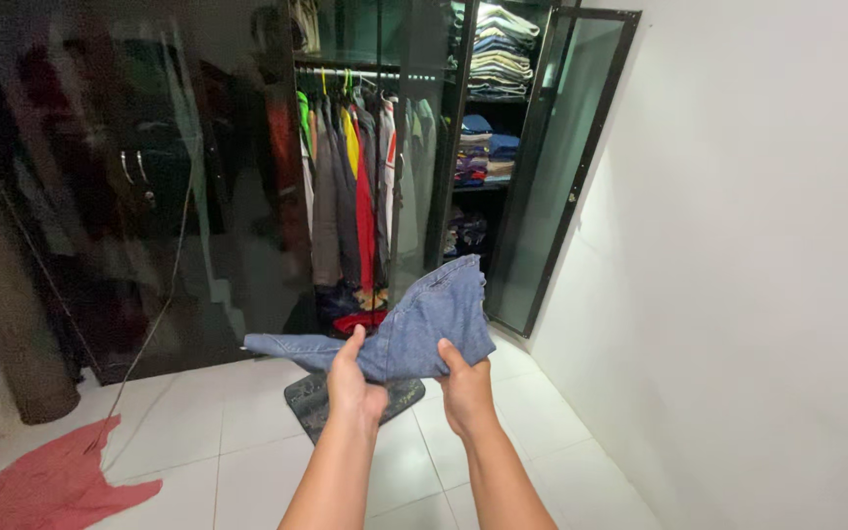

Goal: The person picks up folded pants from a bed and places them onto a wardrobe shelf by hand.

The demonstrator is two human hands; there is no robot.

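Both hands hold up a pair of blue jeans (422,319) in front of me, loosely folded, with one leg trailing out to the left. My left hand (353,385) grips the lower left edge of the denim. My right hand (464,391) grips its lower right corner. Behind the jeans stands a dark wardrobe (247,177) with glossy black doors, its glass door (556,167) swung open on the right.
Hanging shirts and jackets (350,186) fill the open middle section. Folded clothes (498,59) are stacked on shelves to the right. A dark mat (311,397) lies on the white tiled floor below my hands. A red cloth (56,481) lies at bottom left. A white wall (758,245) stands on the right.
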